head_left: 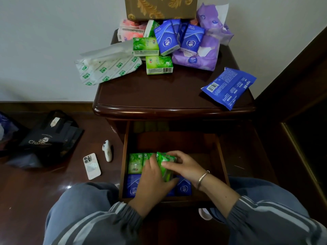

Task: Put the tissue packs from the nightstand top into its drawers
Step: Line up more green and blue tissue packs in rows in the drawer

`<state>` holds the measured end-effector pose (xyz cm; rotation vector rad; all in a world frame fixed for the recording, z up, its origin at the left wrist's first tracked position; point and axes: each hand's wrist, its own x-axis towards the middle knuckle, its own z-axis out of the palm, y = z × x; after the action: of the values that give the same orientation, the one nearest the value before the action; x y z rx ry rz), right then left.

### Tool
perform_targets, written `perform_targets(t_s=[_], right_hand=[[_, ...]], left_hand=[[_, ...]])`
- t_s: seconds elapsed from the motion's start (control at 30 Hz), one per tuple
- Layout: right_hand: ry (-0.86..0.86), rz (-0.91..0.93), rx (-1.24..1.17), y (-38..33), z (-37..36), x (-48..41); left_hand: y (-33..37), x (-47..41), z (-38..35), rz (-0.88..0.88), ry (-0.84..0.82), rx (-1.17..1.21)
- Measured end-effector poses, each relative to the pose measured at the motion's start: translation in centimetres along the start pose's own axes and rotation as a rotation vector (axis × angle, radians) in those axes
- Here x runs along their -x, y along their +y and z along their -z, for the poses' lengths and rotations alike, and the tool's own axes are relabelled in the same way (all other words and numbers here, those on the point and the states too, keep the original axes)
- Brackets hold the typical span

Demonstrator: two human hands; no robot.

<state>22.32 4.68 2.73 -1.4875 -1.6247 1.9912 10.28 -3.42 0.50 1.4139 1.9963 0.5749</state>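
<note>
I see both arms reaching down into the open drawer; the left hand and right hand curl round one tilted green tissue pack, beside other packs lying there

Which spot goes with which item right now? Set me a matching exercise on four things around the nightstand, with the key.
Things
1. white ROYO-printed soft tissue pack
2. flat dark-blue plastic wipes pack
3. small green pocket tissue pack gripped by the left hand and right hand
4. white smartphone

Places
A. on the wooden floor, left of the dark wooden nightstand
B. overhanging the top's left edge
C. inside the open drawer
D. at the top's front right corner

Pairs: 1-B, 2-D, 3-C, 4-A
</note>
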Motion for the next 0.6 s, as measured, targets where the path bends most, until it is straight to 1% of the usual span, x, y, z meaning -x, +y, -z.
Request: perform_targets(t_s=[0.07, 0.1, 0.13, 0.17, 0.2, 0.27, 0.3, 0.33, 0.4, 0.47, 0.5, 0.6], right_hand=[[0.008, 0.027, -0.002, 0.4, 0.8, -0.7], [0.028, 0.04, 0.013, 0.4, 1.4, -1.2], [0.08, 0.053, 0.024, 0.6, 2.2, -1.8], [0.156, 0.059, 0.029, 0.8, 3.2, -2.5], [0.232, 0.059, 0.04, 1.1, 4.2, -3.3], [0.312, 0.027, 0.081, 2.0, 5.9, -4.7], [0.312, 0.001, 0.086, 2.5, 6.5, -5.3], [0.299, -0.024, 0.083, 3.1, 6.8, -5.7], [0.263, -0.06, 0.106, 4.2, 7.0, -6.6], [0.213, -0.094, 0.156, 5.2, 6.8, -7.6], [0.2, -0.109, 0.175, 5.4, 6.7, -8.1], [0.165, -0.124, 0.249, 5.7, 6.3, -9.1]], left_hand=[[-0.1, -0.1, 0.1, 0.006, -0.153, 0.093], [-0.2, -0.3, 0.5, 0.001, -0.207, 0.133], [-0.4, -0.5, 1.1, 0.0, -0.22, 0.143], [-0.7, -0.8, 1.8, 0.016, -0.181, 0.123], [-1.2, -1.0, 2.6, 0.058, -0.094, 0.075], [-2.6, -1.6, 4.1, 0.219, 0.132, -0.053], [-3.3, -1.7, 4.7, 0.324, 0.207, -0.083], [-3.9, -1.8, 5.1, 0.425, 0.228, -0.085], [-4.6, -1.9, 5.0, 0.561, 0.142, -0.026], [-4.5, -2.0, 4.0, 0.609, 0.021, 0.055], [-4.5, -2.0, 3.4, 0.614, -0.005, 0.078], [-4.5, -2.2, 2.7, 0.608, 0.021, 0.081]])
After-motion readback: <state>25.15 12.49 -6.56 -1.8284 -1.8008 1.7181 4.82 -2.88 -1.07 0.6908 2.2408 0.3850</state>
